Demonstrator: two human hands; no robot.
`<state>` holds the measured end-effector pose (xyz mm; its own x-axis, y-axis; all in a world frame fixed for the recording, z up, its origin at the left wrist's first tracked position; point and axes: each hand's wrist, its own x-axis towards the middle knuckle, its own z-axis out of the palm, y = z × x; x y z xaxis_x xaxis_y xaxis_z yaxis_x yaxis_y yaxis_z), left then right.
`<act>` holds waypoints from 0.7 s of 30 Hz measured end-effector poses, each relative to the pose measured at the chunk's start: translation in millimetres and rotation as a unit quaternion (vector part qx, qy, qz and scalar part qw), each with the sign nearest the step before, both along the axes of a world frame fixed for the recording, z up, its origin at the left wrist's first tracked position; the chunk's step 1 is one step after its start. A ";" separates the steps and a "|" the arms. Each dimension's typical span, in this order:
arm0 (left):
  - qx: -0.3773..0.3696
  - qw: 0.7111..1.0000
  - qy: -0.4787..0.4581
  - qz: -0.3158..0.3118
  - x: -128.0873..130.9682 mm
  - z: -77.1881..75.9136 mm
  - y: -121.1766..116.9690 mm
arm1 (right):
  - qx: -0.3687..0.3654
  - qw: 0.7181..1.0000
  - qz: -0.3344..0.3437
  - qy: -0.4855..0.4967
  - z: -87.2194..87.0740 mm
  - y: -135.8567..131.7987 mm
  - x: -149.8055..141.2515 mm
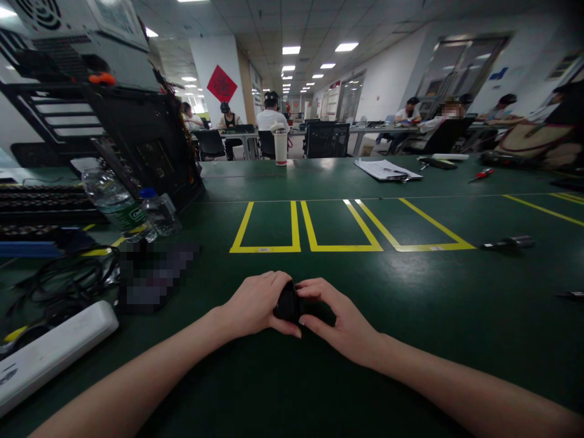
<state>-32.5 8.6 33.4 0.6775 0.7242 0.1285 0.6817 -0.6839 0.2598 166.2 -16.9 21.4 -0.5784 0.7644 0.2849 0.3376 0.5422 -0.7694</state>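
A small black rounded object (287,302) is between my two hands, just above or on the green tabletop; I cannot make out its exact kind. My left hand (259,302) wraps around its left side, with the thumb below it. At its right edge, my right hand (334,311) has curved fingers and a thumb, the tips touching or very close to the object. Part of the object is hidden behind my left fingers. Beyond the hands, yellow tape outlines (264,249) mark the green table (347,389).
To the left are a white power strip (59,353), black cables (59,280), plastic bottles (114,204) and a large black equipment frame (150,140). A cup (280,146) and papers (385,170) stand farther back. A screwdriver-like tool (513,242) lies right. People sit at distant desks.
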 end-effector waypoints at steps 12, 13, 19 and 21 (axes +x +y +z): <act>-0.001 1.000 0.008 0.006 1.3 0.5 -0.6 | 0.021 1.000 0.011 -0.010 3.5 -2.0 -0.3; -0.002 1.000 0.007 0.005 1.2 0.5 -0.7 | 0.025 1.000 0.011 -0.010 3.7 -2.2 0.0; 0.003 1.000 -0.004 0.002 0.9 -1.1 0.8 | -0.003 1.000 -0.003 -0.006 0.4 -0.4 -0.6; 0.001 1.000 -0.008 0.000 0.8 -1.2 1.0 | -0.020 1.000 -0.003 0.002 -0.5 0.0 -1.1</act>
<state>-31.8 9.5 32.2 0.6747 0.7245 0.1412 0.6781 -0.6839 0.2691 165.1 -16.9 20.9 -0.5727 0.7788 0.2557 0.3384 0.5087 -0.7916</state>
